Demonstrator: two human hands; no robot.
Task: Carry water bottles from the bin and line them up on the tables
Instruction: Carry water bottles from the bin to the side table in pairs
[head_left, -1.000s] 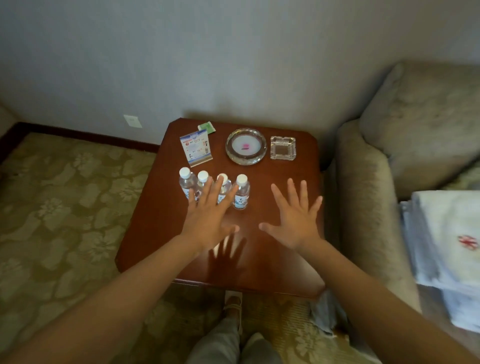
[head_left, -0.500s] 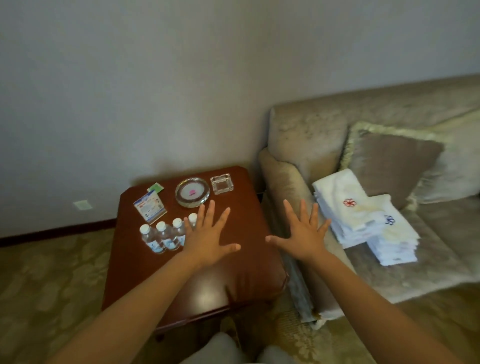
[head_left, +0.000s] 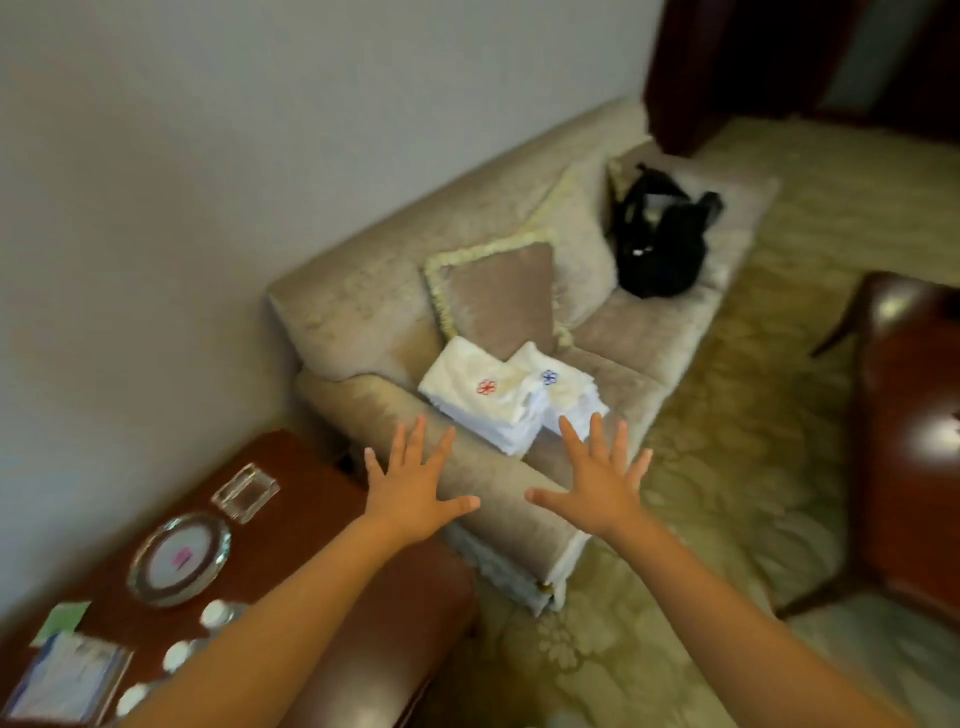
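Head view, blurred. Left hand (head_left: 415, 493) and right hand (head_left: 597, 488) are both spread flat, fingers apart, holding nothing, above the sofa arm (head_left: 498, 462). The water bottles (head_left: 217, 613) stand in a row on the side table (head_left: 311, 493), just beside the left forearm. Risk: a dropped or swinging forearm clips the caps and topples the row. The bin is not in view.

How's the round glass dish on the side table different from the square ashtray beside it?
The round glass dish is a circle; the square glass ashtray has straight sides. The dish looks larger than the ashtray. The dish has a white centre with a pink mark, while the ashtray is clear, with the wood showing through. Both are glass and sit on the side table.
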